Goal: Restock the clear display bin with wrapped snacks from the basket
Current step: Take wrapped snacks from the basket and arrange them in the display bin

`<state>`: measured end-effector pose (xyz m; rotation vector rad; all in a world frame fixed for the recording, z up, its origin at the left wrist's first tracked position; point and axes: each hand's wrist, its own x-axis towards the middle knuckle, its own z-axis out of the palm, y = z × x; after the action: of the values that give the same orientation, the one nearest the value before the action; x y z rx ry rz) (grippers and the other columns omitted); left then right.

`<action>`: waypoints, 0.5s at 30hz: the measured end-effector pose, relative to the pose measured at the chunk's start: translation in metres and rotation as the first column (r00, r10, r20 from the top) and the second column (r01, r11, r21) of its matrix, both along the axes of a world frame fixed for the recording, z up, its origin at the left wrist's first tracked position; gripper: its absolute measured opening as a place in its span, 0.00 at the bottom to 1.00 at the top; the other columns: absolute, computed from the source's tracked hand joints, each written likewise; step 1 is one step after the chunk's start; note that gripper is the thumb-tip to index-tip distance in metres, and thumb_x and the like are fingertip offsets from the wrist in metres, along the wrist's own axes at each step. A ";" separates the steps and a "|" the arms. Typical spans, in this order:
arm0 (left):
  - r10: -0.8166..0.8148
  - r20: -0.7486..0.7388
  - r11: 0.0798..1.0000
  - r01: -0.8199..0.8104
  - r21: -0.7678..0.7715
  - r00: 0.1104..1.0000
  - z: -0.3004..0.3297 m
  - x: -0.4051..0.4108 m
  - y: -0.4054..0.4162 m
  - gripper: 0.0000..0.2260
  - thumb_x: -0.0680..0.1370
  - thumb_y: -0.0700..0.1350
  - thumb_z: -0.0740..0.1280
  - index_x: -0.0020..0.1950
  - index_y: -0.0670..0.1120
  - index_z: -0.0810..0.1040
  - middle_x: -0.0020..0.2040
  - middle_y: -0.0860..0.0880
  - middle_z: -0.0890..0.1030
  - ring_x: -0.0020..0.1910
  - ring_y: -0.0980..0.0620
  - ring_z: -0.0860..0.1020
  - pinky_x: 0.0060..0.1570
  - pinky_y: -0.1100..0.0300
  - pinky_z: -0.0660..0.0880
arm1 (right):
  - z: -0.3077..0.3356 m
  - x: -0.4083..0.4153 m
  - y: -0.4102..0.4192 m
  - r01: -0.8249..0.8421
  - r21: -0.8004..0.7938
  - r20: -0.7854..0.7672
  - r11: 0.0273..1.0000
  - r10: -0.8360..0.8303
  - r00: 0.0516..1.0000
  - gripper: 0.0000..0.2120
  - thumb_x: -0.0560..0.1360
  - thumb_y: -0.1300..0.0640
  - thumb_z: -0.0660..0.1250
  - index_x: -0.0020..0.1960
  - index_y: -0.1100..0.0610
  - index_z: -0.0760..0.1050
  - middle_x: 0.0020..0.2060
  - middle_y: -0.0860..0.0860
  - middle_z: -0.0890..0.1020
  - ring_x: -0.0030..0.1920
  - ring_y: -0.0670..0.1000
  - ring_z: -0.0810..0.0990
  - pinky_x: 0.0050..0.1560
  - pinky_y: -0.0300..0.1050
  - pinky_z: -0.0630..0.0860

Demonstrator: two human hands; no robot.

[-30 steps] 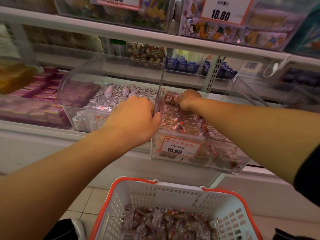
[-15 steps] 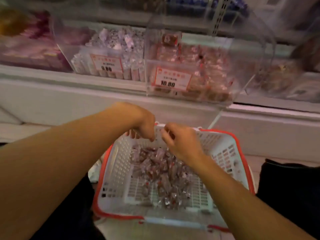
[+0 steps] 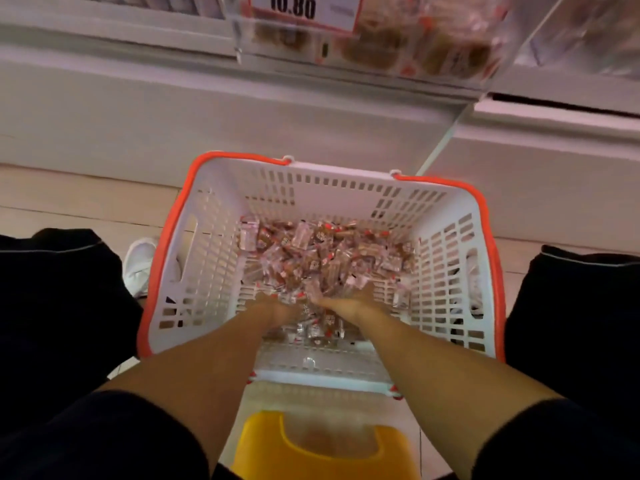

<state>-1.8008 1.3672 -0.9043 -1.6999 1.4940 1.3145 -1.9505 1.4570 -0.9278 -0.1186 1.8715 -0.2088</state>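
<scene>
Both hands are down inside the white basket [image 3: 211, 258] with the orange rim, which sits on the floor between the person's knees. The left hand [image 3: 277, 308] and the right hand [image 3: 349, 303] lie side by side, close together at the near edge of the heap of wrapped snacks [image 3: 311, 258], with the fingers pushed forward into the pile. The wrappers cover the fingers of both hands (only the backs and wrists show), so whether either hand has closed round a bunch of snacks or is just pressed flat into them cannot be told from this view.

The relation that matters for the coming move is vertical and forward. The snacks lie directly in front of and around the fingertips, spreading away from the person toward the far wall of the basket, so there is nothing left to reach for; a gather inward from both sides would probably be enough. The clear display bin [image 3: 398, 46], marked by its price tag [image 3: 304, 10], juts out from the shelf at the top of the view, well above the basket and beyond its far rim, slightly to the right of the basket's middle. The right hand therefore looks a little nearer to it than the left, though both would have to rise and travel forward together.

The heap has no clear long axis; the pieces lie jumbled at every angle. A loose two-handed scoop risks dropping pieces on the lift.
</scene>
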 end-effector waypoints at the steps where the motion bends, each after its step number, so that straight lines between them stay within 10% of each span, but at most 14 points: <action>1: 0.062 -0.009 0.998 -0.062 -0.001 0.998 -0.007 -0.003 0.000 0.39 0.72 0.62 0.70 0.74 0.40 0.65 0.73 0.37 0.67 0.71 0.37 0.67 0.70 0.45 0.66 | -0.004 0.005 -0.004 0.047 0.002 -0.046 0.999 -0.047 0.998 0.71 0.55 0.27 0.76 0.81 0.52 0.39 0.80 0.59 0.47 0.78 0.65 0.53 0.74 0.64 0.61; 5: 0.236 -0.002 0.970 -0.235 -0.057 0.972 -0.024 -0.014 -0.001 0.40 0.72 0.65 0.69 0.73 0.39 0.67 0.73 0.36 0.66 0.71 0.38 0.67 0.67 0.48 0.69 | -0.013 0.018 -0.013 0.059 -0.030 -0.334 0.998 -0.066 0.940 0.67 0.55 0.31 0.80 0.80 0.56 0.47 0.78 0.63 0.55 0.75 0.67 0.61 0.70 0.62 0.68; 11: 0.414 -0.185 0.910 -0.399 0.112 0.891 -0.032 -0.020 0.003 0.26 0.74 0.55 0.73 0.59 0.34 0.77 0.42 0.39 0.79 0.38 0.45 0.75 0.41 0.51 0.74 | -0.013 0.006 -0.022 0.145 -0.217 -0.197 0.965 -0.189 0.962 0.33 0.61 0.46 0.83 0.58 0.58 0.75 0.53 0.54 0.83 0.38 0.48 0.84 0.35 0.43 0.81; 15: 0.343 -0.178 0.936 -0.320 0.145 0.922 -0.031 -0.017 0.004 0.21 0.76 0.46 0.72 0.61 0.31 0.75 0.38 0.38 0.76 0.35 0.46 0.74 0.38 0.54 0.68 | -0.013 -0.006 -0.013 0.340 -0.255 0.014 0.905 -0.348 0.937 0.35 0.67 0.60 0.80 0.70 0.60 0.69 0.61 0.57 0.79 0.53 0.56 0.82 0.42 0.51 0.84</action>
<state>-1.8182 1.3715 -0.9349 -1.8486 1.2405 1.7602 -1.9564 1.4440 -0.9404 0.0369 1.8812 -0.6968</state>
